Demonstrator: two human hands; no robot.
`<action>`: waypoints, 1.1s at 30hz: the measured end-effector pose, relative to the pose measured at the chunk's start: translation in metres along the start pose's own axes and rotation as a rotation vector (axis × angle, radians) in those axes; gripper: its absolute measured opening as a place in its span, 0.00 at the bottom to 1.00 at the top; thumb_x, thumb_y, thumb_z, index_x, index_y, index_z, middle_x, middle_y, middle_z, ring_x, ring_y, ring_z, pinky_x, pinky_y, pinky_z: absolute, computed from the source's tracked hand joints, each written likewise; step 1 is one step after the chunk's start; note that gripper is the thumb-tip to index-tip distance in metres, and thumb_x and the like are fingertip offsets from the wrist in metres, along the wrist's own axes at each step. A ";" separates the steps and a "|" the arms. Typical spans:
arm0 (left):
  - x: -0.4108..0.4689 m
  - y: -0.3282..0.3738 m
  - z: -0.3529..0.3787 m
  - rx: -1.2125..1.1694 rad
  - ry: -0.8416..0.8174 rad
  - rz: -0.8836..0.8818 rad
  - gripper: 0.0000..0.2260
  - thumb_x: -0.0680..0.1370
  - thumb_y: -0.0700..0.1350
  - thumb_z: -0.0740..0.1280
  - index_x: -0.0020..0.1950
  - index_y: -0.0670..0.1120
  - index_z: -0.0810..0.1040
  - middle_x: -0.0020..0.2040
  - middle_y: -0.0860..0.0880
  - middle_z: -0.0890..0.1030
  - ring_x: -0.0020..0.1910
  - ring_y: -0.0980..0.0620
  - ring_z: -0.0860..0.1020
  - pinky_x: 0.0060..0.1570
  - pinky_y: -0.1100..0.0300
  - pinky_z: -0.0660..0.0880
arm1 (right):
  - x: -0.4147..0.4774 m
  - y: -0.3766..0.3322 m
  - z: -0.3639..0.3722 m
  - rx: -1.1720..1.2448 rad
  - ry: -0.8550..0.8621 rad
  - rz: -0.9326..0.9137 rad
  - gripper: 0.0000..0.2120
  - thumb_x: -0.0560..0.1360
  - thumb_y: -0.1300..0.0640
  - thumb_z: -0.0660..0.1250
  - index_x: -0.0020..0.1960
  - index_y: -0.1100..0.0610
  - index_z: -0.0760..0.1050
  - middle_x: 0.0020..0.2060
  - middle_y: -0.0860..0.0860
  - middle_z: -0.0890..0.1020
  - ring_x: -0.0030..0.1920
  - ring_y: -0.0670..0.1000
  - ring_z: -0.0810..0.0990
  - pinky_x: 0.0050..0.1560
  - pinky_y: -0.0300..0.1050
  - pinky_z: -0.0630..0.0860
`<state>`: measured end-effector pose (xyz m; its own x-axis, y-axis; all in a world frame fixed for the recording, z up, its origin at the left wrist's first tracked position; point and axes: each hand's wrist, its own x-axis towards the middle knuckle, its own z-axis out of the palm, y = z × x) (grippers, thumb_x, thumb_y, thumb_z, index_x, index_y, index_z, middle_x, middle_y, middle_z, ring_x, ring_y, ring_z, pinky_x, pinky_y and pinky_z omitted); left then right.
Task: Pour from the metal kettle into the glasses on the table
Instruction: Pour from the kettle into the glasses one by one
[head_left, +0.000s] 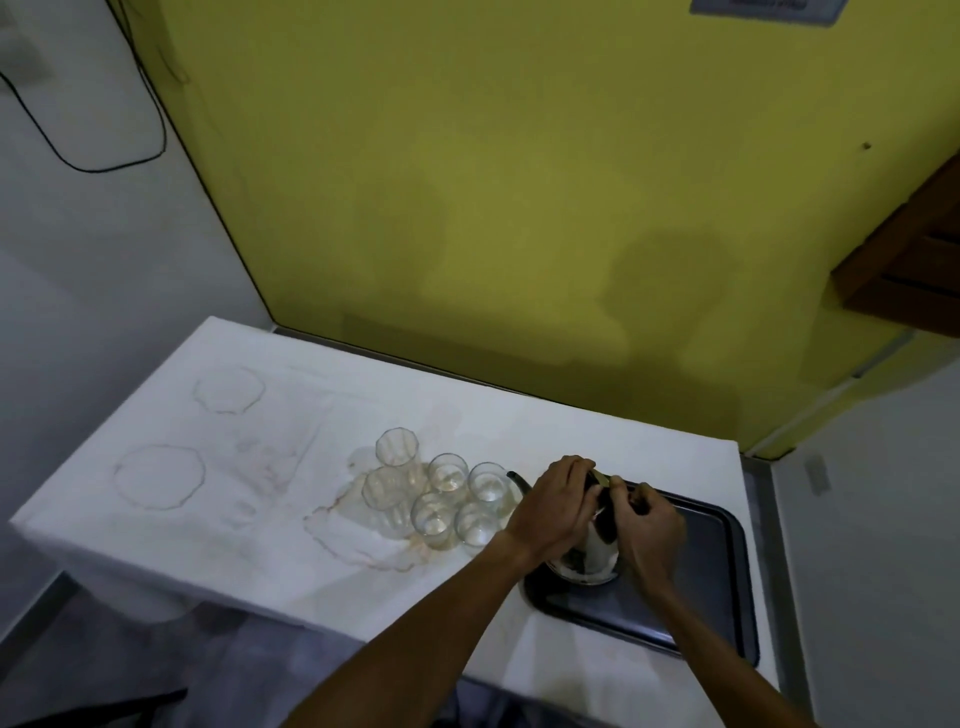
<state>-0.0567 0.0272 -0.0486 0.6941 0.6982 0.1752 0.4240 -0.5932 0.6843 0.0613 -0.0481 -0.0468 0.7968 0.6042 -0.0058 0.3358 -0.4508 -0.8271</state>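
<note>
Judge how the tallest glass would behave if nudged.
The tallest glass looks narrow for its height, so it would probably tip rather than slide. It stands close to other glasses, so it would likely knock them. The cloth may grip its base.

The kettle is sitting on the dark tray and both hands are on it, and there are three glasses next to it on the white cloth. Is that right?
Not quite. The head view shows six glasses, not three, clustered on the white cloth to the left of the kettle. The rest holds: the kettle sits on the dark tray, with the left hand and right hand both on it.
</note>
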 end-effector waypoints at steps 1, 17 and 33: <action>0.000 -0.001 0.001 -0.001 0.004 0.006 0.19 0.84 0.50 0.54 0.68 0.39 0.71 0.63 0.41 0.75 0.61 0.44 0.73 0.62 0.50 0.72 | 0.001 0.001 0.000 -0.009 0.000 0.000 0.22 0.77 0.48 0.71 0.28 0.54 0.68 0.25 0.48 0.75 0.29 0.50 0.72 0.36 0.49 0.69; 0.000 0.000 -0.001 -0.012 0.035 0.053 0.18 0.84 0.51 0.50 0.62 0.41 0.72 0.58 0.44 0.76 0.55 0.45 0.74 0.56 0.48 0.73 | 0.001 -0.008 -0.003 -0.057 0.010 -0.036 0.22 0.76 0.50 0.70 0.28 0.54 0.67 0.23 0.48 0.73 0.28 0.47 0.71 0.32 0.45 0.63; 0.003 0.003 0.002 -0.091 0.045 0.089 0.13 0.84 0.48 0.52 0.59 0.42 0.72 0.54 0.45 0.76 0.52 0.46 0.74 0.56 0.49 0.73 | 0.010 -0.007 -0.007 -0.153 0.040 -0.040 0.23 0.73 0.45 0.68 0.30 0.60 0.64 0.23 0.54 0.70 0.29 0.58 0.72 0.33 0.48 0.63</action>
<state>-0.0519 0.0266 -0.0478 0.6987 0.6632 0.2681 0.3063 -0.6161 0.7257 0.0703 -0.0436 -0.0372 0.7999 0.5980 0.0506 0.4376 -0.5235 -0.7311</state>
